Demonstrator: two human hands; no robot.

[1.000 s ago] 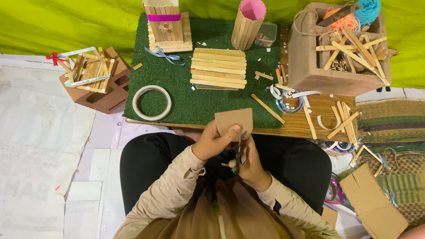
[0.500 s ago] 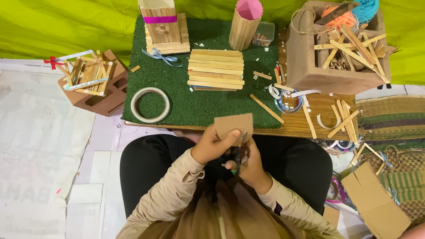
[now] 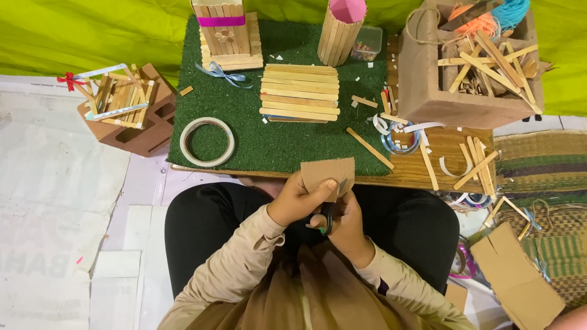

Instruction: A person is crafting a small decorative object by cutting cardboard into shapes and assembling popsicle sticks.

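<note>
My left hand (image 3: 298, 200) pinches a small brown cardboard piece (image 3: 327, 172) with a curved top edge, held over my lap just in front of the wooden board. My right hand (image 3: 345, 221) grips black-handled scissors (image 3: 330, 215), whose blades meet the card's right lower edge. Both hands are close together above my black trousers.
A green turf mat (image 3: 275, 134) on the board carries a tape ring (image 3: 206, 142), a raft of wooden sticks (image 3: 299, 93), a stick house (image 3: 226, 30) and a stick cup (image 3: 340, 27). A cardboard box of sticks (image 3: 471, 67) stands right, a brick (image 3: 131, 119) left, cardboard scraps (image 3: 516, 278) at right.
The hands and card have stayed almost in place; the card has turned slightly against the scissors. The view has shifted a little.
</note>
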